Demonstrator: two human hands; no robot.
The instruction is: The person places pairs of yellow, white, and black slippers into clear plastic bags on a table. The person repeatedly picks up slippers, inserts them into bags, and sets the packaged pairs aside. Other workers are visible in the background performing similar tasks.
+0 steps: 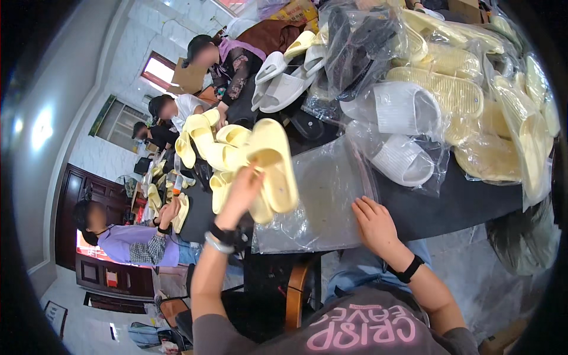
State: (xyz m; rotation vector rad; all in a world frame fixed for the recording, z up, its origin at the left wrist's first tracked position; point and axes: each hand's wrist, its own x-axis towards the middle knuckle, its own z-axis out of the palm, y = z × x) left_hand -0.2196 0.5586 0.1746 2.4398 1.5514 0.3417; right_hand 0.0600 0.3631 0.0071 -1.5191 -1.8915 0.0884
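My left hand is closed on a pair of pale yellow slippers, its fingers at the strap opening. The pair is held up over the left part of a flat, clear plastic bag and hides some of it. At the bag's right edge lies my right hand, fingers stretched out and holding nothing. Left of the held pair, several loose yellow slippers sit in a heap. Just beyond the bag, grey slippers lie in clear wrapping.
Bagged yellow slippers are piled at the right of the dark table. Loose grey slippers lie at the far side. A person in a purple vest works at the left; other people sit farther along the table. A chair stands below the edge.
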